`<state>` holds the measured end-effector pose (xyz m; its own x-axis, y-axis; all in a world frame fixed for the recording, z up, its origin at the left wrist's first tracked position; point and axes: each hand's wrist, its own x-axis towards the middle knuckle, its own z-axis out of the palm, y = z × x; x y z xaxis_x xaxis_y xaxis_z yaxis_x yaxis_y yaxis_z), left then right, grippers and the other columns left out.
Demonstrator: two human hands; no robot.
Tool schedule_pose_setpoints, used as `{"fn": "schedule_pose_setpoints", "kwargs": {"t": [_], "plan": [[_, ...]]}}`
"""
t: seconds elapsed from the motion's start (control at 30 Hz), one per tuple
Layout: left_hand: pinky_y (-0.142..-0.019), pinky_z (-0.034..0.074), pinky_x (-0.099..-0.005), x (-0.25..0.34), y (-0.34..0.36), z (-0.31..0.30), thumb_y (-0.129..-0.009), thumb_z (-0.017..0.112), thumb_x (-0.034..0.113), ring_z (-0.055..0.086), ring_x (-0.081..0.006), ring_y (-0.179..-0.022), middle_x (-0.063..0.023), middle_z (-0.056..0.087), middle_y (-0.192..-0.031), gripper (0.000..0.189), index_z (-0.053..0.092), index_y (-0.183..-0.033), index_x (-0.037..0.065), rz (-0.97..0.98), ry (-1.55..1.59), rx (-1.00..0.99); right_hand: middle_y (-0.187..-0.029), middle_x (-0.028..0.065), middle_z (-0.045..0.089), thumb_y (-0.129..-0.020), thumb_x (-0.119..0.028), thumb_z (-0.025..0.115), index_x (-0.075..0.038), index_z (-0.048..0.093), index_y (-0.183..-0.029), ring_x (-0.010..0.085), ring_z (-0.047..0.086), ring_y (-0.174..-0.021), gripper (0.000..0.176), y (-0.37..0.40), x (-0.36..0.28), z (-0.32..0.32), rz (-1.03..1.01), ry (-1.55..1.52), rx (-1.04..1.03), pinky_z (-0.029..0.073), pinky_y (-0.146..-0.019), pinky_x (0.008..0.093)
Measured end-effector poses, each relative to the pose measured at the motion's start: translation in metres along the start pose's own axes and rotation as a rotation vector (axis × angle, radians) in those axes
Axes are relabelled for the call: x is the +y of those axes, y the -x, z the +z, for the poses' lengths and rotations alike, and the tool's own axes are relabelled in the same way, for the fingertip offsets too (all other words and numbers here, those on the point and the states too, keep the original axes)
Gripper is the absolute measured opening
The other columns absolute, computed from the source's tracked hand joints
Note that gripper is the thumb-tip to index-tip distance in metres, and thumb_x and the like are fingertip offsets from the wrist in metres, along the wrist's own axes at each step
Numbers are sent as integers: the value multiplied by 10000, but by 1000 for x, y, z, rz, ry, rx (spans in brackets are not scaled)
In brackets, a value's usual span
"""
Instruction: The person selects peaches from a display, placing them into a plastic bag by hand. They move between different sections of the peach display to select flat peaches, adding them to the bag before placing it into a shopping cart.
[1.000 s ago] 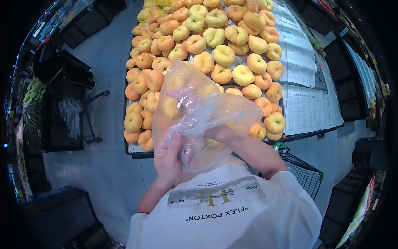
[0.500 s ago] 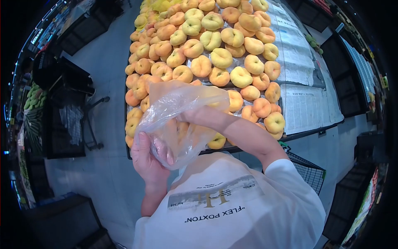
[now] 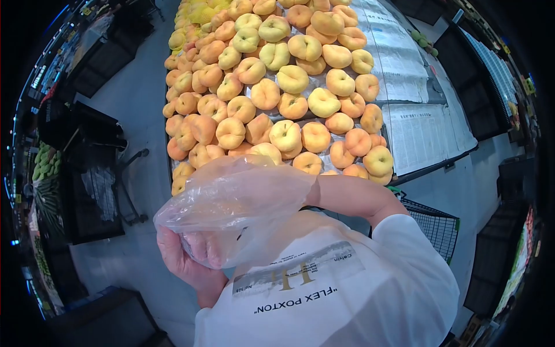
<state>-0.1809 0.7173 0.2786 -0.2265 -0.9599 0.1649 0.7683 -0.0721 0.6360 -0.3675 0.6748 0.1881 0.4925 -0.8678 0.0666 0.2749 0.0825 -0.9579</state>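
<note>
A clear plastic bag (image 3: 248, 199) hangs loosely between my two hands, in front of my chest. My left hand (image 3: 188, 254) is closed on its lower left part, and some of the fingers show through the film. My right forearm (image 3: 352, 196) reaches in from the right, and the bag covers my right hand, whose fingers are hidden. Just beyond the bag, flat yellow-orange peaches (image 3: 286, 136) lie heaped on the stand, the nearest ones close to the bag's upper edge.
Newspaper sheets (image 3: 419, 136) line the right part of the stand. A yellow net (image 3: 202, 11) lies over peaches at the far left. A shopping basket or cart (image 3: 430, 222) stands to my right, and a dark wheeled cart (image 3: 98, 173) to my left.
Both hands and the bag have come down toward my body, the left hand also leftward. My right hand has gone under the film, and more peaches show beyond the bag.
</note>
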Motion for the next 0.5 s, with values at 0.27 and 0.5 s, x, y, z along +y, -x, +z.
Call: {"fn": "schedule_pose_setpoints", "kwargs": {"t": [0.27, 0.5], "plan": [[-390, 400, -232, -8, -1, -1, -1103, 268, 196, 443, -111, -386, -26, 469, -548, 367, 530, -1135, -60, -131, -33, 68, -1215, 78, 645, -861, -131, 725, -96, 607, -1277, 212, 606, -1124, 433, 64, -4, 19, -2, 477, 27, 487, -958, 355], [-346, 377, -233, -26, -14, -19, -1109, 303, 212, 377, -115, -340, -43, 466, -534, 361, 539, -1124, -59, -251, -85, -37, -1252, 82, 634, -859, -116, 726, -93, 598, -1302, 216, 591, -1168, 462, 69, 4, 24, -105, 700, 172, 471, -993, 355]]}}
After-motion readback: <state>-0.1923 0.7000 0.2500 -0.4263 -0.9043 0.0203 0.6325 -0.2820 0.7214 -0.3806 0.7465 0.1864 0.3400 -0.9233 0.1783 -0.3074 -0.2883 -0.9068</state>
